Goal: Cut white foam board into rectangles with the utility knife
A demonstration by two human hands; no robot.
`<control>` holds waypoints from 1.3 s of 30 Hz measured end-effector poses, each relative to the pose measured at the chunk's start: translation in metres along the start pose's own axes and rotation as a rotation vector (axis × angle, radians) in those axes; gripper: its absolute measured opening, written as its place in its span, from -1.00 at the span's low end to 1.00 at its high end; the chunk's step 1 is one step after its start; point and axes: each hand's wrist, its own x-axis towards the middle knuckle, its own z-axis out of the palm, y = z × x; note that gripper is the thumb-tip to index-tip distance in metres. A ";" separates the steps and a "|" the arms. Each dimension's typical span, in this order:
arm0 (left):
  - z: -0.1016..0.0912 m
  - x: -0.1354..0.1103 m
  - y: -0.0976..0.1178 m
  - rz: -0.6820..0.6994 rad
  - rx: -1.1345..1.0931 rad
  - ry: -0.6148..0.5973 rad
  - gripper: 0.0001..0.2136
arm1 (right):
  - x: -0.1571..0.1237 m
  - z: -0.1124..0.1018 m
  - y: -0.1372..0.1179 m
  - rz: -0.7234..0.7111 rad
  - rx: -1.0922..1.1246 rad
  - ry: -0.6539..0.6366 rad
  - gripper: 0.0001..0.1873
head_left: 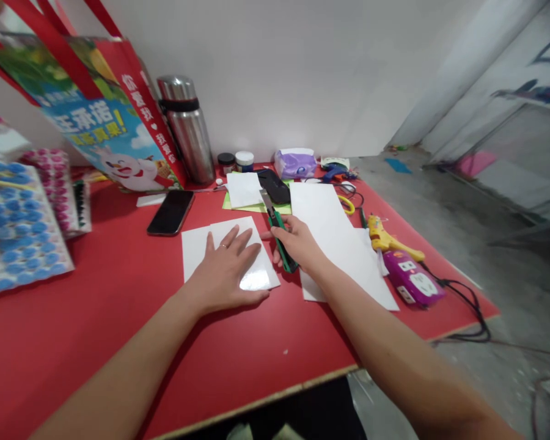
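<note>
My left hand (227, 272) lies with fingers spread, pressing on white card sheets (260, 278) that overlap on the red table. A ring sits on one of its fingers. Held in my right hand (297, 244) is a green utility knife (278, 235), its blade out and pointing away from me, just right of the card. Under and beside my right forearm are larger white sheets (325, 214). Farther back, a small white square (245, 189) rests on green paper (229, 205).
A phone (171, 212), a steel thermos (187, 128) and a printed bag (114, 122) stand or lie at the left. Blue pompom panels (22, 226) are far left. To the right are a yellow glue gun (389, 238) and a purple power strip (412, 278) with cable.
</note>
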 end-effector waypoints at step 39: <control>0.005 0.001 -0.009 -0.002 -0.009 -0.020 0.15 | 0.001 -0.001 0.001 -0.003 -0.028 -0.008 -0.77</control>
